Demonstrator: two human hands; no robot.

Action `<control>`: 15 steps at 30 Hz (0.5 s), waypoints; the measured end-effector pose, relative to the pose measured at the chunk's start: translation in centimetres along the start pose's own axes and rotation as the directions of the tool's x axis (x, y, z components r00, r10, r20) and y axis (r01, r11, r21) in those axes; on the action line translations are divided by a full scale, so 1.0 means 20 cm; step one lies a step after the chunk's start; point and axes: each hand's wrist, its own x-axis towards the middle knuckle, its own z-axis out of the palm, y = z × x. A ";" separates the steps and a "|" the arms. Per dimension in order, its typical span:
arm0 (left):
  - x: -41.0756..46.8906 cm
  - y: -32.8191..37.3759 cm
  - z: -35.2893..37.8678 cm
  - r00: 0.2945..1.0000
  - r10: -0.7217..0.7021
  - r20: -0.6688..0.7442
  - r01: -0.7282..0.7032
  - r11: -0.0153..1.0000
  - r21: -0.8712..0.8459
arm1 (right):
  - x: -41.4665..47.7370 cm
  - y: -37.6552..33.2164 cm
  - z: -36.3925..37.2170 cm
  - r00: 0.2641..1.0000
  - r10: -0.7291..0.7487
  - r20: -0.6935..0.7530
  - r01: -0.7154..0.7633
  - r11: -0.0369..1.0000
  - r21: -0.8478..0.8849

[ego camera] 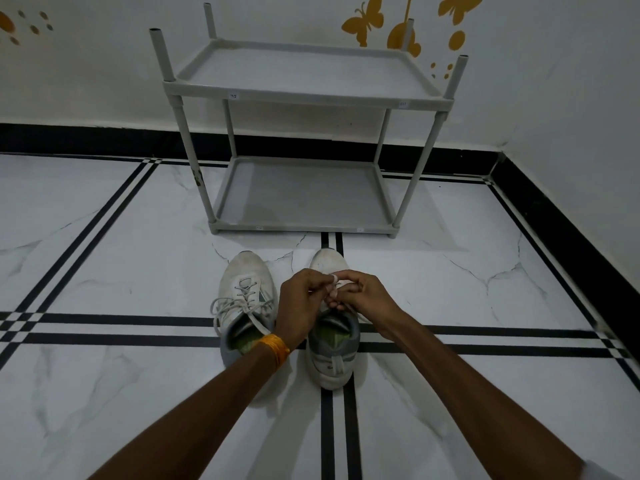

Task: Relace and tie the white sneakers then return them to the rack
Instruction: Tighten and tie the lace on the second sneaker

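Two white sneakers stand side by side on the tiled floor, toes toward the rack. The left sneaker (246, 299) has loose laces spilling over its left side and tongue. Over the right sneaker (333, 351), my left hand (302, 301) and my right hand (362, 292) meet above the lace area, both pinching the white lace (335, 281), which loops around a fingertip. My hands hide most of that shoe's laces. An orange band circles my left wrist. The grey two-shelf rack (304, 95) stands beyond the shoes against the wall, with nothing on either shelf.
The white marble floor (121, 271) with black stripe lines spreads on all sides. A black skirting (554, 216) runs along the back and right walls. Yellow butterfly stickers (363, 24) decorate the white wall behind the rack.
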 end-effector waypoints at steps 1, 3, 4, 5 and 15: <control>0.00 0.00 0.00 1.000 -0.026 -0.005 0.026 0.999 -0.032 | 0.00 0.00 0.00 1.000 -0.001 0.006 0.001 1.000 0.004; 0.01 0.01 0.00 0.996 -0.084 0.005 0.084 0.992 -0.095 | 0.00 0.00 -0.01 1.000 -0.003 0.019 0.003 1.000 0.017; 0.02 0.01 0.00 0.995 -0.104 0.014 0.105 0.988 -0.114 | 0.00 0.00 -0.01 1.000 0.002 0.019 -0.002 1.000 0.011; 0.02 0.01 0.00 0.993 -0.117 0.026 0.119 0.985 -0.127 | 0.00 0.00 -0.02 1.000 0.010 0.016 -0.010 1.000 -0.007; 0.09 0.01 -0.05 0.945 -0.311 0.098 0.322 0.938 -0.127 | 0.01 -0.01 -0.03 0.994 -0.104 0.023 0.106 0.934 -0.342</control>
